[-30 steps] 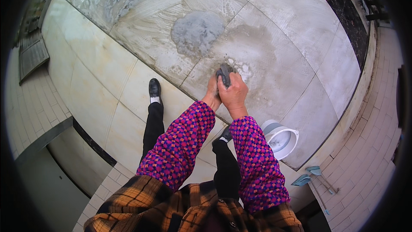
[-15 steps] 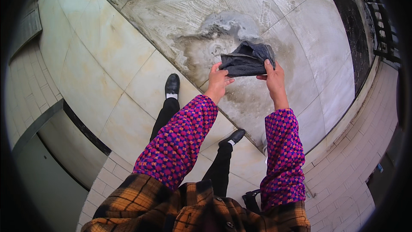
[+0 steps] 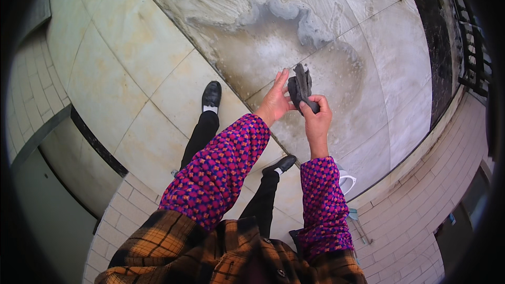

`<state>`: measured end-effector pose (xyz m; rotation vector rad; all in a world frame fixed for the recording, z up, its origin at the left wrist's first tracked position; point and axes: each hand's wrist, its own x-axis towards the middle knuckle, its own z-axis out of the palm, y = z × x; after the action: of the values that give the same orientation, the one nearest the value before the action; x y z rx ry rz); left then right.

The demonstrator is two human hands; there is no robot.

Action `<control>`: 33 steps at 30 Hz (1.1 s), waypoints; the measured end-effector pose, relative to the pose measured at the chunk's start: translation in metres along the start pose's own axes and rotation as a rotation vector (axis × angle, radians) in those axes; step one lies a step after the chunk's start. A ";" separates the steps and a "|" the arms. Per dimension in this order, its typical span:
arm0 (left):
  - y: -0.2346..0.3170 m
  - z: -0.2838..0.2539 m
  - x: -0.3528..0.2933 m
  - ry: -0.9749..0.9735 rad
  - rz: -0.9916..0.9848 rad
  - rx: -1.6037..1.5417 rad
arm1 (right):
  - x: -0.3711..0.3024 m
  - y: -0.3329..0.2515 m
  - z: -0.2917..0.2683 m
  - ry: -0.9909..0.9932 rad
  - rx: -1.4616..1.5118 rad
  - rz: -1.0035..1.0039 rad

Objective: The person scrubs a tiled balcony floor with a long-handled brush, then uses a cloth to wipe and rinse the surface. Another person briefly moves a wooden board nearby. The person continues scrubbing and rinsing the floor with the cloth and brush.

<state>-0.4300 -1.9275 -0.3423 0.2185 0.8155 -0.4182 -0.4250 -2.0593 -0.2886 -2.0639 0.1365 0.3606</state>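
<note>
A dark grey cloth hangs over the wet floor, folded into a narrow upright bundle. My right hand grips its lower end, thumb on top and fingers behind. My left hand is at the cloth's left side, fingers stretched upward and thumb close against it; the hand looks open, though its contact with the cloth is partly hidden. Below the hands spreads a murky puddle with grey foam along its far edge.
My black shoes stand on pale floor tiles, left of a dark joint line. Beside my right forearm is a white container with a loop handle. A dark stone strip and black railing run along the right.
The cloth went from spread wide between both hands to a narrow folded bundle. My right hand came left toward the left hand. The puddle has spread, its foam shifting outward.
</note>
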 end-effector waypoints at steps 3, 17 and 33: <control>-0.010 -0.003 0.001 0.036 0.095 0.069 | -0.057 -0.022 0.013 -0.060 -0.128 -0.237; -0.037 0.007 0.008 0.239 0.012 0.160 | 0.038 0.017 0.024 0.115 -0.410 0.056; -0.011 -0.028 0.000 0.136 -0.076 0.063 | 0.044 0.048 -0.021 -0.259 0.322 0.250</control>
<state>-0.4540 -1.9279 -0.3614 0.2771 0.9468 -0.5044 -0.3911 -2.0993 -0.3322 -1.6688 0.2783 0.7083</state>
